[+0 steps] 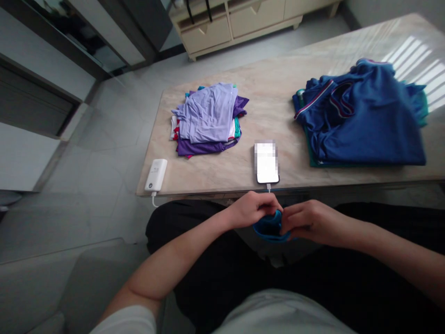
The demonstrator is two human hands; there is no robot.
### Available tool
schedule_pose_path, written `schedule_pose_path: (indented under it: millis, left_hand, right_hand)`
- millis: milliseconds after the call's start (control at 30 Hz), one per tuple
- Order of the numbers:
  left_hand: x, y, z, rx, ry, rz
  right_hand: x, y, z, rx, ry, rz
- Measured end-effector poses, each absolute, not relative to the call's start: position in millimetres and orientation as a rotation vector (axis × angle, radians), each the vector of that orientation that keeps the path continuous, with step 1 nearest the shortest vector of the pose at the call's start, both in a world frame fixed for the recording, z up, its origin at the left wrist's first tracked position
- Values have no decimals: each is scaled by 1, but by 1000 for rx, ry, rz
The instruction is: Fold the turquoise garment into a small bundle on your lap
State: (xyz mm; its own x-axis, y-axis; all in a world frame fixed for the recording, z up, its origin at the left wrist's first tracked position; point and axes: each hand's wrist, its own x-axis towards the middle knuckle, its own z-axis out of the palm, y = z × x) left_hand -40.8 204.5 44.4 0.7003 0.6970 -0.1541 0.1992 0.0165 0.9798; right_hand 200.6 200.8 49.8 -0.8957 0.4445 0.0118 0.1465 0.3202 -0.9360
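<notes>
Left hand (255,208) and right hand (309,222) meet just below the near edge of the bench (278,99), over the lap. Both are closed in a pinch on one small blue garment (269,227), bunched between the fingers; only a rounded fold with a lighter blue trim shows.

On the bench, left: a stack of folded clothes (208,118), lilac piece on top, purple, teal and red edges below. This stack reads as finished work. Right: a looser pile of blue garments (361,120) with striped trim, lying on something green. Judgement: that pile looks less tidy, probably not yet folded. So roughly part done, part left, with the piece in hand at an early fold stage.

Between the piles, near the edge: a phone (266,162), screen lit, cable attached. At the left corner: a white power bank (156,175), also cabled.

Unclear:
- garment type in hand, mostly covered by fingers
- count of pieces in either pile
- phone screen content, blurred
- where the cables run under the bench edge
- right pile cut near the frame edge
</notes>
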Motion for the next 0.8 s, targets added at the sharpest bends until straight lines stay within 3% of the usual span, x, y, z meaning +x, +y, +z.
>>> schedule_pose_path:
  millis: [300, 800]
  left_hand:
    - [-44, 210, 52, 1462, 785, 531]
    - [-31, 195, 40, 1005, 758, 583]
  right_hand:
    - [204, 205, 49, -613, -2176, 1146]
    - [199, 200, 48, -559, -2200, 875]
